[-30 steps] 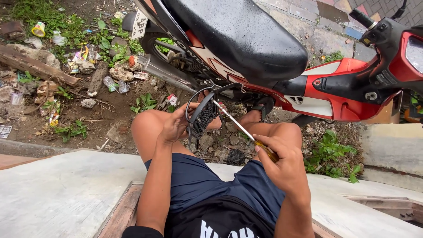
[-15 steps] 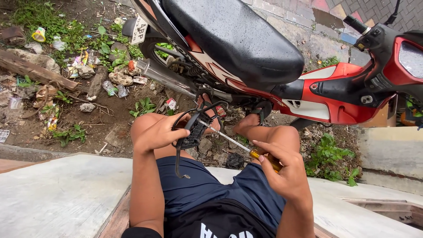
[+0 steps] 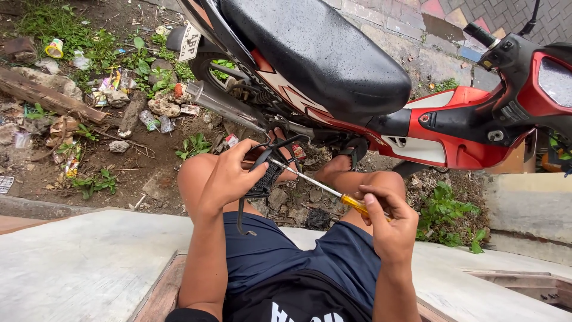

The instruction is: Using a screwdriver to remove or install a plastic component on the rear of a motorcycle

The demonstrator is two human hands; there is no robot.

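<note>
L hand [image 3: 229, 176] partly hides black part [image 3: 268, 173]; screwdriver [image 3: 325, 192] tip unclear.

White rectangular number plate [image 3: 189, 43] at motorbike rear. Yellow cup-shaped packet [image 3: 54, 48] on grass, far left. Colourful crumpled wrappers [image 3: 111, 80] on dirt nearby.

The near ground is a pale concrete slab [image 3: 77, 268] on which the person sits, with a reddish-brown recessed frame [image 3: 156, 298] set into it. Beyond it lies bare dirt ground [image 3: 119, 173], strewn at far left with a wooden log [image 3: 47, 95], stones [image 3: 164, 107], plastic litter [image 3: 107, 83] and weeds [image 3: 95, 182]. A red-and-black motorcycle [image 3: 357, 89] stands on the dirt at far centre and right.
</note>
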